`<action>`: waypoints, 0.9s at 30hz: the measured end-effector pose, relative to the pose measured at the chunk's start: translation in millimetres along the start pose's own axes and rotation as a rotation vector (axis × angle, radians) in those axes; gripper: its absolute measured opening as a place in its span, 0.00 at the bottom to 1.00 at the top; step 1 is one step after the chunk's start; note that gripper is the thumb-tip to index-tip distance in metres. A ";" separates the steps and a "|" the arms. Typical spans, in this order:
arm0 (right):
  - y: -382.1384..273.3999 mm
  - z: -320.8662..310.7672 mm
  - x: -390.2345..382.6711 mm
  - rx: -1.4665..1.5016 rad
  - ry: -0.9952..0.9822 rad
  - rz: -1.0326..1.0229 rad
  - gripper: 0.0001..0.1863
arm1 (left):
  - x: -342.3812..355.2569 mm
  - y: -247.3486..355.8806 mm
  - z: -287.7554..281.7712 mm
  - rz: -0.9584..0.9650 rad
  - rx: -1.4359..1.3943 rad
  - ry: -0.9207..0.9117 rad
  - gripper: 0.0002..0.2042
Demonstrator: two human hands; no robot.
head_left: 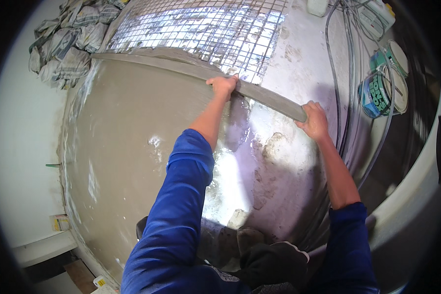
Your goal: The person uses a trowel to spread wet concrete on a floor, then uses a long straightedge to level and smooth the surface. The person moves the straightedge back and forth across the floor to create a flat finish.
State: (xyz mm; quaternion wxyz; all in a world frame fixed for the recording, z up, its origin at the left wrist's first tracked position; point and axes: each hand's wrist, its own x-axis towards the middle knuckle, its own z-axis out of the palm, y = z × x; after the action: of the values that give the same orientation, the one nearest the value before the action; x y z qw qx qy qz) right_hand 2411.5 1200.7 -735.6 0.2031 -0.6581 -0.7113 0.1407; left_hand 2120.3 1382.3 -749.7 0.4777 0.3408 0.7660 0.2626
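Observation:
A long, straight screed board (264,96) smeared with grey mortar lies across the far edge of a smooth wet mortar bed (117,127). My left hand (224,87) is closed over the board right of its middle, thumb pointing left. At the board's right end, my right hand (314,121) grips it with the fingers over the far side. The left part of the board rests along the mortar, with a ridge of loose mortar (174,55) heaped against its far side. Beyond lies a steel wire mesh (206,32) over a shiny wet surface.
Crumpled sacks (78,39) are piled at the far left against a white wall (22,132). Black cables (349,73) run down the right side, beside two buckets (377,95) and a white jug (377,20). My shoe (250,239) stands on the pale, wet, stained floor (289,161).

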 end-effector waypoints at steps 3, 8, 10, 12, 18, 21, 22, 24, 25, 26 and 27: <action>-6.5 3.3 10.6 -0.007 -0.020 0.023 0.22 | 11.2 4.3 -6.0 0.006 0.053 0.026 0.66; -16.9 6.2 27.5 -0.024 -0.037 0.068 0.22 | 27.5 8.9 -12.7 0.016 0.015 0.027 0.67; -17.9 6.4 35.9 -0.022 -0.072 0.081 0.22 | 33.4 13.3 -12.3 0.019 0.018 0.037 0.67; -19.5 8.6 40.0 -0.027 -0.050 0.074 0.22 | 37.1 17.4 -14.4 0.028 0.027 0.043 0.66; -15.6 8.0 37.6 -0.012 -0.020 0.034 0.22 | 26.9 16.7 -14.2 0.021 0.020 0.066 0.65; -7.3 3.8 17.6 -0.022 -0.016 0.005 0.22 | 18.3 3.8 -4.0 0.039 0.022 0.043 0.65; -5.9 4.0 13.5 -0.036 -0.050 0.026 0.22 | 11.9 -5.5 0.4 0.051 0.053 0.055 0.64; -4.7 6.5 9.2 -0.035 -0.029 0.014 0.23 | 14.5 -4.9 0.1 0.084 0.087 0.078 0.64; -4.6 7.0 7.9 -0.034 -0.039 0.021 0.23 | 14.0 -7.5 0.7 0.092 0.087 0.089 0.64; -5.1 7.5 7.7 -0.063 -0.039 0.024 0.23 | 13.2 -10.1 1.4 0.110 0.079 0.091 0.63; -6.2 8.1 8.8 -0.084 -0.030 0.022 0.23 | 14.1 -10.2 1.8 0.100 0.091 0.087 0.64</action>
State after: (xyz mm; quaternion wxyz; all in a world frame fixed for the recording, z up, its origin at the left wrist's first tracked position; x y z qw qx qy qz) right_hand 2401.8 1209.4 -738.9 0.1633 -0.6717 -0.7121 0.1227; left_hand 2114.8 1386.8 -765.6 0.4141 0.3884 0.7792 0.2656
